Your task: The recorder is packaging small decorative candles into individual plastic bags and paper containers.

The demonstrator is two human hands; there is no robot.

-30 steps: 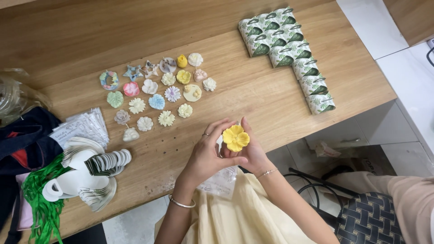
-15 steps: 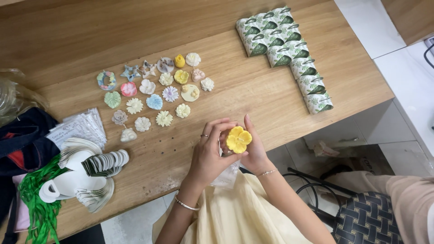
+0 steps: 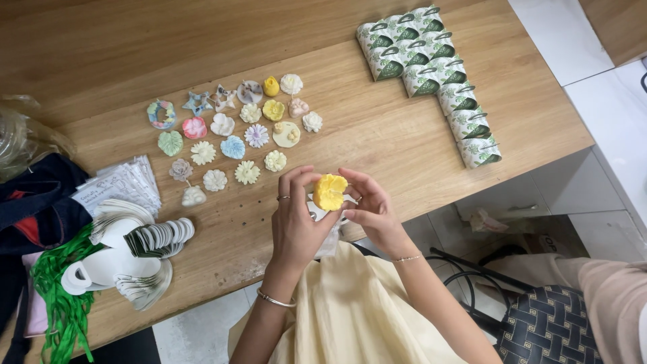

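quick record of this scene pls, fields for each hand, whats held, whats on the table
left hand: fingers curled on the yellow flower-shaped piece, from its left
right hand: supports the same piece from the right and below
under the piece: something white, too hidden to tell
table: light wood
small moulded shapes: pastel flowers, stars and leaves, laid in loose rows
green-and-white boxes: laid in a stepped line, far right
white card tags: fanned stacks, left
green ribbon: bundle at the left edge
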